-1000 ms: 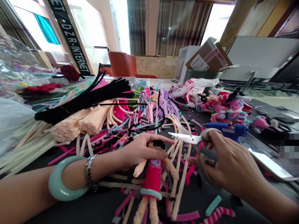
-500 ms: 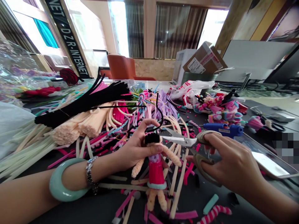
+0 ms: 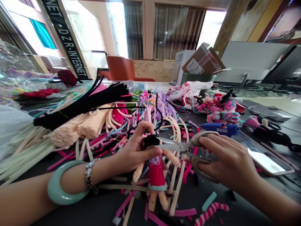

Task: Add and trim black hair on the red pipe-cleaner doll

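Note:
A small pipe-cleaner doll [image 3: 157,172] hangs upright in my left hand [image 3: 138,146], pinched around its head and shoulders. It has black hair, a dark pink dress with a pale blue hem, and peach arms and legs. From the hair a black pipe cleaner [image 3: 161,117] curls upward. My right hand [image 3: 227,155] has its fingers through the handles of a pair of scissors [image 3: 188,146]. The blades point left, their tips against the black hair, and look nearly closed. My left fingers partly hide the doll's head.
Black pipe cleaners [image 3: 82,103] lie bundled over peach bundles [image 3: 67,134] at left. Scraps surround the doll. At right are a blue glue gun [image 3: 219,129], a phone-like device [image 3: 265,157] and a pile of fuzzy pieces [image 3: 223,113]. A striped pink piece [image 3: 210,213] lies in front.
The scissor blades have come closer together and moved left, their tips now at the doll's black hair. My left hand keeps its hold on the doll.

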Motion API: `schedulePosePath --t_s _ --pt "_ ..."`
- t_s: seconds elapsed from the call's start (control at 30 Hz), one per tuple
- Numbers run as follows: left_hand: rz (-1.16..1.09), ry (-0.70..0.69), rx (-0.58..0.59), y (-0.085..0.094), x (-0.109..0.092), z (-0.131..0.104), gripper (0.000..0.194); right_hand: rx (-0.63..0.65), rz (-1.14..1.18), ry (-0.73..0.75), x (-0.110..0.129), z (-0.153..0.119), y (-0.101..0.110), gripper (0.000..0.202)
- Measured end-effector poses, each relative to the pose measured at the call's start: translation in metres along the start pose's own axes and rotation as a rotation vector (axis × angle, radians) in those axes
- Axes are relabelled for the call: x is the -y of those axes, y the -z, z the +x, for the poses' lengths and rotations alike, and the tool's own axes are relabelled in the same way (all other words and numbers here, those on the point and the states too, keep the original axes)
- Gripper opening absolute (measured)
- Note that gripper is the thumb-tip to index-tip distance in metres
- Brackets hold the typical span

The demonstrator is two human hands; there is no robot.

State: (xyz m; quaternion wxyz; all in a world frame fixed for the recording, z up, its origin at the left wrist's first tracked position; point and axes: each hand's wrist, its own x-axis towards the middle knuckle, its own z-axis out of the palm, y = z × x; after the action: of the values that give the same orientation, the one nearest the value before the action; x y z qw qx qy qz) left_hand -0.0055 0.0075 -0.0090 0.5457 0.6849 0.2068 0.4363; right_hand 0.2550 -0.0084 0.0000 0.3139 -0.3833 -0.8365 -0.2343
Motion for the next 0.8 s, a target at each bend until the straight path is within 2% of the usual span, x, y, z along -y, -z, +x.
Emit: schedulePosePath --t_s 0.13,0.27,0.47,0.63,0.8 --pt "0.096 -0.036 0.009 0.0018 0.0011 -0.0010 0.025 0.005 -0.014 0.010 -0.0020 -0.0002 -0.0016 0.028" --pt "0.201 -0.075 -0.054 0.0041 0.0035 -0.0018 0.023 0.000 -0.022 -0.004 -0.0019 -0.0008 -0.0016 0.026" --pt "0.157 -0.035 -0.062 0.0042 0.0038 -0.0016 0.024 -0.013 -0.026 -0.023 0.0004 -0.0004 -0.0006 0.024" --pt "0.186 -0.062 -0.086 0.0039 0.0015 -0.0006 0.023 -0.032 -0.019 -0.019 -0.0005 0.0008 -0.0002 0.020" --pt "0.168 -0.055 -0.031 0.0038 0.0016 -0.0022 0.022 -0.031 -0.025 -0.065 -0.0033 -0.0010 0.0000 0.025"
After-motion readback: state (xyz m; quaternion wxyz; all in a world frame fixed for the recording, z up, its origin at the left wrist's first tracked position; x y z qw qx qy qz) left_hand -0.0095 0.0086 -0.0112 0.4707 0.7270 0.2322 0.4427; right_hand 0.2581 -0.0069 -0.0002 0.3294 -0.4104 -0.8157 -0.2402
